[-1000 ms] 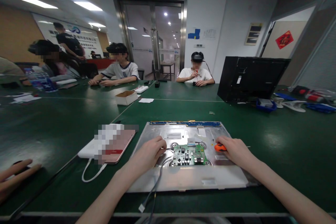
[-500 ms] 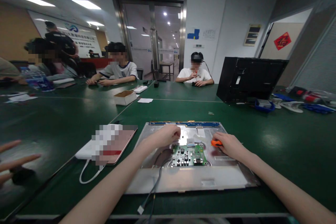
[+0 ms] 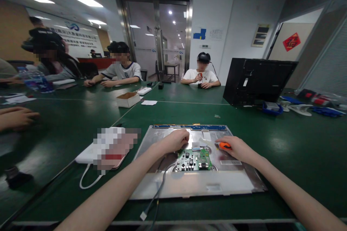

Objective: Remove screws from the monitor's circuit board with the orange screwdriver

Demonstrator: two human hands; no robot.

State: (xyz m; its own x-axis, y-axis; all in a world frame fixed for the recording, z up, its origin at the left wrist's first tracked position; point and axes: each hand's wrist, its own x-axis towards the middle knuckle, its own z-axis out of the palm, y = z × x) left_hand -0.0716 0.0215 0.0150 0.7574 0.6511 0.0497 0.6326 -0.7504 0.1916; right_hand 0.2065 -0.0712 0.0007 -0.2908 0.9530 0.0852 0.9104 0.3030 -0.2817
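A metal display panel [image 3: 189, 184] lies flat on the table with a green circuit board [image 3: 194, 158] on its middle. A blue strip board [image 3: 187, 127] runs along its far edge. My left hand [image 3: 176, 140] is over the panel just beyond the board's left corner, fingers pinched together; what they hold, if anything, is hidden. My right hand [image 3: 236, 148] is closed round an orange-handled screwdriver [image 3: 224, 146], to the right of the board; its shaft is hard to see. A grey cable [image 3: 162, 184] runs from the board's left side over the near edge, ending in a white plug [image 3: 143, 215].
Left of the panel lie a white power bank [image 3: 89, 155] and a pinkish phone [image 3: 121, 151], joined by a white cable. A co-worker's hand [image 3: 23, 117] rests farther left. A small box [image 3: 128, 100] and a black monitor [image 3: 258, 81] stand beyond. Other people sit across the table.
My left hand has moved away from the cable at the board's left side, up and right to the board's far corner. My right hand has shifted slightly, still holding the screwdriver. The co-worker's hand drew back.
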